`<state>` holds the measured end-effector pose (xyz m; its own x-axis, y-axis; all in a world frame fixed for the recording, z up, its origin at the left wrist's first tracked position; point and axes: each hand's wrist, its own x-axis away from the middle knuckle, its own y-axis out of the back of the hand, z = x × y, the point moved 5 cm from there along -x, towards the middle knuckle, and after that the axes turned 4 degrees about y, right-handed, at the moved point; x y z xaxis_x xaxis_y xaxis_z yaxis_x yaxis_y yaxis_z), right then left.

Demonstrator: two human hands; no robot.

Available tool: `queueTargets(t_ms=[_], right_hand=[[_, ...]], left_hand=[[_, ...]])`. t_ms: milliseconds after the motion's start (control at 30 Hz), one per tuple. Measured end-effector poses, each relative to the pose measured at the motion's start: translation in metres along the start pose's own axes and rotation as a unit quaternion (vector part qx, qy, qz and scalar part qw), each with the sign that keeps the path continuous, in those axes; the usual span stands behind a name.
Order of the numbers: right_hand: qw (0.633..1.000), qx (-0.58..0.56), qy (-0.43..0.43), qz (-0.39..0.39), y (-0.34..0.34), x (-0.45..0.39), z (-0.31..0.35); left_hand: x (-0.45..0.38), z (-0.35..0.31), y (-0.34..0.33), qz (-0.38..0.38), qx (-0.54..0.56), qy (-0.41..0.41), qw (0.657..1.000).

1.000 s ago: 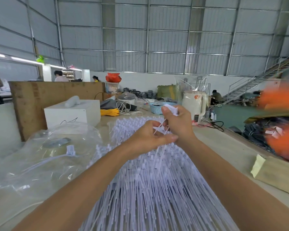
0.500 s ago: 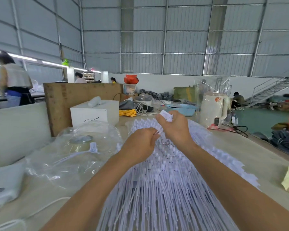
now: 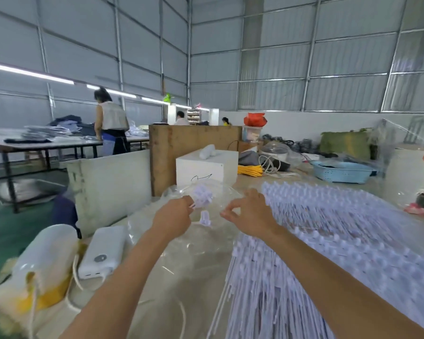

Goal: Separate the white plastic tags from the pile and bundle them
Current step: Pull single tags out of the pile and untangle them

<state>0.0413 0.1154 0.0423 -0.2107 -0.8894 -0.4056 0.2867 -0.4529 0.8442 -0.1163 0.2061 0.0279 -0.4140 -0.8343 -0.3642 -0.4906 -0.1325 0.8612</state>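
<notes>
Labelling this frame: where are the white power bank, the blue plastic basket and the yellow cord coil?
white power bank (image 3: 102, 250), head view, top face
blue plastic basket (image 3: 340, 172), head view, front wall
yellow cord coil (image 3: 249, 170), head view, middle

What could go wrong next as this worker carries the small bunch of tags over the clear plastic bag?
1. The left hand pinches the small bunch of tags only at its stems, so some could slip out.
2. The clear plastic bag looks slippery, so dropped tags may slide away.
3. The right hand hovers beside the big pile and could snag it.
</notes>
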Motion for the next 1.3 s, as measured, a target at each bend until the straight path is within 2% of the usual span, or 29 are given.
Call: queueTargets(t_ms=[133, 233, 300, 400, 467, 533, 567, 633, 700, 767, 800, 833, 867, 933, 1033, 1133, 1233, 1300], right_hand=[[0.968, 0.175, -0.101, 0.149, -0.033, -0.005, -0.016], [0.952, 0.191, -0.146, 0.188, -0.043, -0.010, -0.022], [0.961, 0.167, -0.147, 0.165, -0.041, -0.012, -0.022], [0.979, 0.125, -0.124, 0.102, -0.035, -0.017, -0.020], [0.986, 0.076, -0.106, 0.107, -0.032, -0.017, -0.021], [0.990, 0.028, -0.089, 0.107, -0.019, -0.012, -0.022], [0.992, 0.011, -0.084, 0.096, -0.007, -0.009, -0.025], [0.994, -0.011, -0.086, 0.067, 0.023, 0.000, -0.037], [0.992, -0.037, -0.117, 0.035, 0.058, 0.015, -0.062], [0.987, -0.026, -0.161, 0.011, 0.094, 0.041, -0.094], [0.983, 0.009, -0.185, 0.007, 0.109, 0.054, -0.111], [0.975, 0.057, -0.216, 0.013, 0.126, 0.074, -0.131], [0.961, 0.107, -0.252, 0.033, 0.139, 0.096, -0.152], [0.923, 0.176, -0.334, 0.082, 0.160, 0.145, -0.188], [0.894, 0.145, -0.412, 0.097, 0.174, 0.212, -0.212], [0.908, 0.045, -0.416, 0.022, 0.173, 0.240, -0.217], [0.908, 0.003, -0.411, -0.085, 0.177, 0.246, -0.218], [0.903, -0.015, -0.412, -0.117, 0.186, 0.245, -0.218]], left_hand=[[-0.023, 0.010, -0.034, 0.083, -0.073, -0.023, 0.994], [-0.035, 0.003, -0.052, 0.109, -0.059, -0.045, 0.991], [-0.040, -0.002, -0.065, 0.135, -0.077, -0.063, 0.986], [-0.046, 0.001, -0.083, 0.149, -0.175, -0.047, 0.972], [-0.046, 0.000, -0.085, 0.160, -0.269, -0.022, 0.950], [-0.041, -0.012, -0.075, 0.172, -0.314, -0.001, 0.934], [-0.037, -0.024, -0.064, 0.154, -0.325, -0.006, 0.933], [-0.028, -0.055, -0.038, 0.085, -0.286, -0.039, 0.954], [-0.009, -0.085, -0.023, 0.078, -0.118, -0.074, 0.987], [0.025, -0.107, -0.026, 0.203, 0.046, -0.078, 0.975], [0.042, -0.115, -0.028, 0.254, 0.062, -0.078, 0.962], [0.054, -0.122, -0.031, 0.275, 0.034, -0.088, 0.957], [0.060, -0.126, -0.034, 0.266, -0.007, -0.094, 0.959], [0.066, -0.132, -0.037, 0.218, -0.066, -0.099, 0.969], [0.067, -0.144, -0.042, 0.178, -0.103, -0.082, 0.975], [0.061, -0.152, -0.049, 0.129, -0.166, -0.039, 0.977], [0.052, -0.153, -0.060, 0.161, -0.191, -0.039, 0.968], [0.049, -0.152, -0.057, 0.149, -0.176, -0.046, 0.972]])
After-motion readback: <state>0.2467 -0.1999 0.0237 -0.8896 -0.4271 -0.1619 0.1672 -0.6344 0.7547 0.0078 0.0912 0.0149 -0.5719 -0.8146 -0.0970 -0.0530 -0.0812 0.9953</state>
